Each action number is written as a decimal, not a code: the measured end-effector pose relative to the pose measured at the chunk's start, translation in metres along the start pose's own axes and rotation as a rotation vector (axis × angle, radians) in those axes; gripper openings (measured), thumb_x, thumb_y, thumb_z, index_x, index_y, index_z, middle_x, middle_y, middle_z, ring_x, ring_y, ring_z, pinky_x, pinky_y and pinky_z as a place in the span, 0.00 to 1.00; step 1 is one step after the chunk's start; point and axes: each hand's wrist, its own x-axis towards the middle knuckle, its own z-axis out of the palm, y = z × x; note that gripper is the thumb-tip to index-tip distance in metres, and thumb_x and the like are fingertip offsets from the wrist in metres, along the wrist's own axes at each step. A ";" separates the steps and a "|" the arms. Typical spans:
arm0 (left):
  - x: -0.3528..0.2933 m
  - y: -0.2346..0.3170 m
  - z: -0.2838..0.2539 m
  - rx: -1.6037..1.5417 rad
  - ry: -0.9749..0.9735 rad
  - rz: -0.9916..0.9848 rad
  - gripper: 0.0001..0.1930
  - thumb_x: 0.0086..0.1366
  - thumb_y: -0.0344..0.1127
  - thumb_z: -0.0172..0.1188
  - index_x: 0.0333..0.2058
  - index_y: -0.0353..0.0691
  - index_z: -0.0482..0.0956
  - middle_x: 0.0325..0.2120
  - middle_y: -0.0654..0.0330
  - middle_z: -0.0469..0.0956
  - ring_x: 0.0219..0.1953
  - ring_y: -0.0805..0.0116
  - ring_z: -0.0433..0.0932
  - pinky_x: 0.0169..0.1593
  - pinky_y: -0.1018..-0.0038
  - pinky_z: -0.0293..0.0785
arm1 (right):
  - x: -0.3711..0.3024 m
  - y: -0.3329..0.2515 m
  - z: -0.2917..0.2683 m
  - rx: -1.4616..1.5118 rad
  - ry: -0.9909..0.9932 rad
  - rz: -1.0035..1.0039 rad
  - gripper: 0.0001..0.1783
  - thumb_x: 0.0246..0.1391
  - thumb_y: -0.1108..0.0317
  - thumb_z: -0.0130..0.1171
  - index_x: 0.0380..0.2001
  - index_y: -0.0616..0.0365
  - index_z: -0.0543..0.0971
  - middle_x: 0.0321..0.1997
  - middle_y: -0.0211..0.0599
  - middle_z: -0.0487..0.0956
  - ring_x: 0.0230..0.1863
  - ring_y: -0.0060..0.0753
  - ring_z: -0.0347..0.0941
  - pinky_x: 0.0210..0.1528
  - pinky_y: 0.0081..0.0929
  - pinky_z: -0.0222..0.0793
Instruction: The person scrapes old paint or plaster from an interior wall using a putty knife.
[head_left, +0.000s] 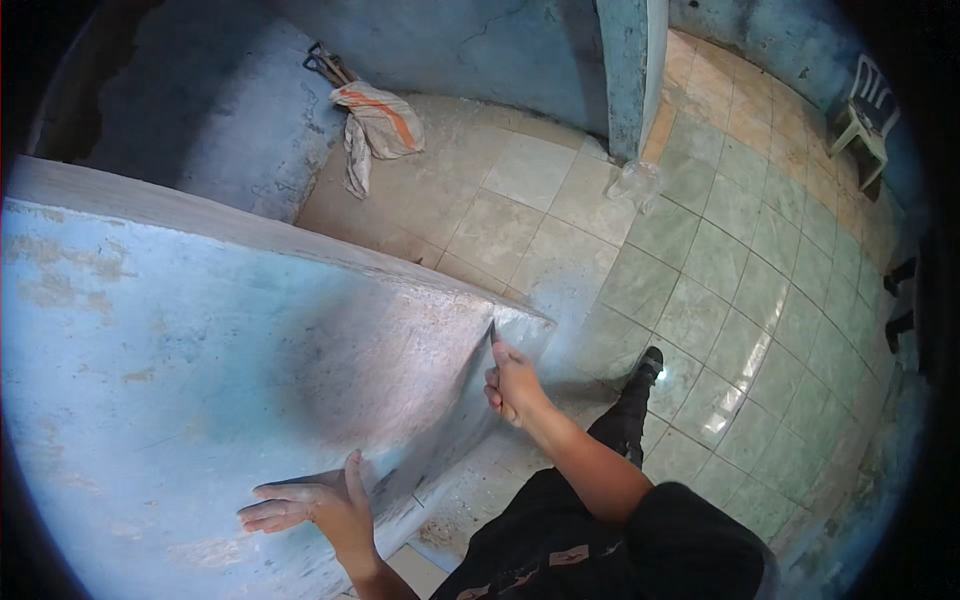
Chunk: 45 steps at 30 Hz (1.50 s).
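A low blue wall (180, 340) with worn, peeling paint stands before me, and a pale pinkish-white patch (390, 370) shows where its paint is thin. My right hand (513, 384) is closed round a scraper (492, 332), seen nearly edge-on as a thin dark strip. Its tip meets the wall face just under the top edge, close to the wall's right end. The scraper's handle is hidden in my fist. Lower left, my left hand (310, 505) is dusty and holds nothing. Its fingers are spread, and it is against or just off the wall; I cannot tell which.
Beyond the wall, a white sack with an orange stripe (385, 120) lies near some tool handles (328, 65). A crumpled clear plastic bag (636, 182) sits by the blue pillar (632, 80). A white plastic chair (862, 125) stands far right on the tiled floor (745, 270).
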 end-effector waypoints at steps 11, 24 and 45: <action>0.001 -0.010 0.007 0.002 -0.009 0.058 0.73 0.57 0.68 0.67 0.68 0.27 0.16 0.64 0.22 0.06 0.65 0.19 0.05 0.58 0.20 0.15 | 0.027 -0.012 -0.017 -0.054 0.035 -0.039 0.18 0.73 0.52 0.43 0.55 0.49 0.71 0.18 0.30 0.67 0.10 0.27 0.62 0.09 0.28 0.55; -0.002 -0.024 0.012 0.017 -0.009 0.101 0.72 0.59 0.69 0.63 0.68 0.25 0.16 0.61 0.19 0.04 0.63 0.19 0.01 0.54 0.17 0.15 | -0.021 -0.002 0.016 -0.150 0.024 -0.072 0.22 0.74 0.48 0.37 0.43 0.53 0.72 0.14 0.31 0.67 0.08 0.28 0.61 0.08 0.31 0.54; 0.002 -0.026 0.017 0.035 -0.002 0.092 0.74 0.56 0.69 0.67 0.68 0.23 0.17 0.61 0.17 0.06 0.61 0.12 0.03 0.52 0.15 0.16 | -0.061 0.012 0.038 -0.341 -0.091 -0.379 0.29 0.76 0.54 0.38 0.75 0.48 0.57 0.10 0.27 0.64 0.06 0.23 0.59 0.08 0.26 0.56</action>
